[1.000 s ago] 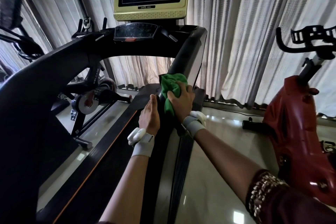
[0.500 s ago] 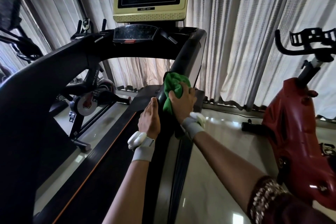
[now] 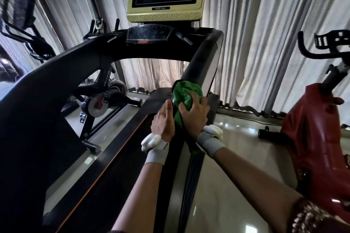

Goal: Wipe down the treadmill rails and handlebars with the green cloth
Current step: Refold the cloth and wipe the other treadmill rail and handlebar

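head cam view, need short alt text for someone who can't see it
A person's right hand presses a bunched green cloth against the treadmill's right rail, while the left hand rests flat beside it. A red exercise bike stands to the right.

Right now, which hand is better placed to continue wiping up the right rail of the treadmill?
The right hand. It already grips the green cloth against the right rail, with the unwiped stretch directly above. The left hand rests flat beside the rail and holds no cloth.

Fuzzy green cloth point(image 3: 186, 91) — glossy black rail point(image 3: 200, 62).
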